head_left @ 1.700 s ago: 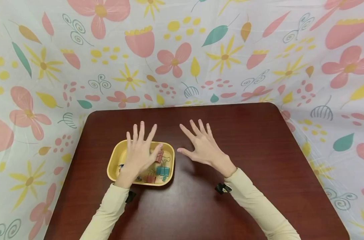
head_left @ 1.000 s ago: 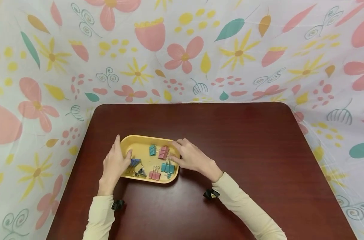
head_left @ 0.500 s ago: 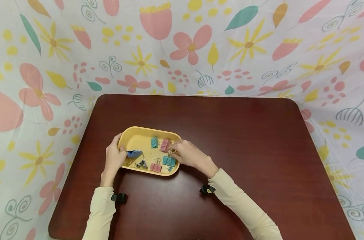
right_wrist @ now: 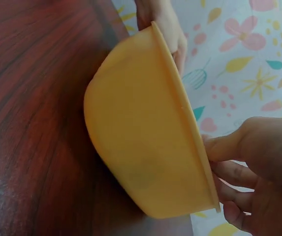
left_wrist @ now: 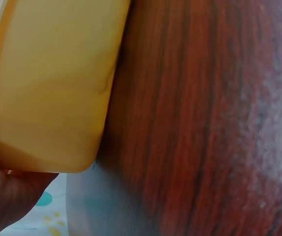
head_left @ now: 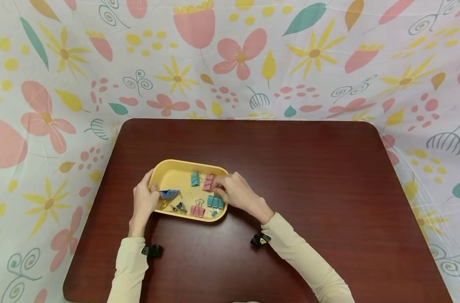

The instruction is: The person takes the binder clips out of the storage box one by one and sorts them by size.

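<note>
Left hand [head_left: 143, 201] clasps the yellow tray [head_left: 173, 170] by its left end; right hand [head_left: 236, 193], hold unclear, reaches over its right.

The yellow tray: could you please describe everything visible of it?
The yellow tray, seemingly plastic, is a rounded oblong with smooth sloping walls and thin rim. It sits open side up, askew, on the table, holding binder clips. The left grip clasps its left end; whether the right grip touches is unclear.

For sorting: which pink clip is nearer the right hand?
The tray's far pink clip, beside the right hand; the near pink clip lies farther off.
</note>
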`<move>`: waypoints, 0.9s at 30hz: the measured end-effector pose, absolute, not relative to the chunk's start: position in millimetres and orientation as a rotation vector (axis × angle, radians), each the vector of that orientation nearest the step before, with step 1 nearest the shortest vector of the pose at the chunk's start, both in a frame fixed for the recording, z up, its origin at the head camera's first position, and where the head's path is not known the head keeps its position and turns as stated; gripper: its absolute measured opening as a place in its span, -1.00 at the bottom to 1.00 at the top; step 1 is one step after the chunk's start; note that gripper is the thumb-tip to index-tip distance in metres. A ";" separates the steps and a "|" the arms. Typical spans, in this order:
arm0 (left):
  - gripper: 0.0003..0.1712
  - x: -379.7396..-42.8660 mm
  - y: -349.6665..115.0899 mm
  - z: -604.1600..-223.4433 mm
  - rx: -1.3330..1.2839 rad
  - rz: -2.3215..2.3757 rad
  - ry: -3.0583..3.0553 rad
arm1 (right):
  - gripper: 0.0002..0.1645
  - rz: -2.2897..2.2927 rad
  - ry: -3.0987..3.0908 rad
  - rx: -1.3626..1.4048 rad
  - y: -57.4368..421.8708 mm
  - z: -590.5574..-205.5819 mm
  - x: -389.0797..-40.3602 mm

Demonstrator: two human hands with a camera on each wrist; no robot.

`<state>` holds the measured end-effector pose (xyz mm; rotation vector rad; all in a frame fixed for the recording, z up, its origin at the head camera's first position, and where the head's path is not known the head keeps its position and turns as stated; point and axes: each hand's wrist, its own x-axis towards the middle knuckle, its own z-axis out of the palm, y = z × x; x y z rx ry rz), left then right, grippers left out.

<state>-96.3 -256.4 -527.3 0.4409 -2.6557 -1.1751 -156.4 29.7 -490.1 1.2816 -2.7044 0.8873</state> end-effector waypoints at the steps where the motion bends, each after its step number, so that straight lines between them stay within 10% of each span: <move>1: -0.44 -96.1 -256.7 -528.2 0.444 -1.174 -2.650 | -0.95 0.881 -2.685 1.264 29.3 -489.6 -156.8; 27: -0.51 -99.2 -257.7 -532.2 0.669 -1.540 -2.454 | -0.94 1.216 -2.581 0.917 77.9 -438.1 -200.4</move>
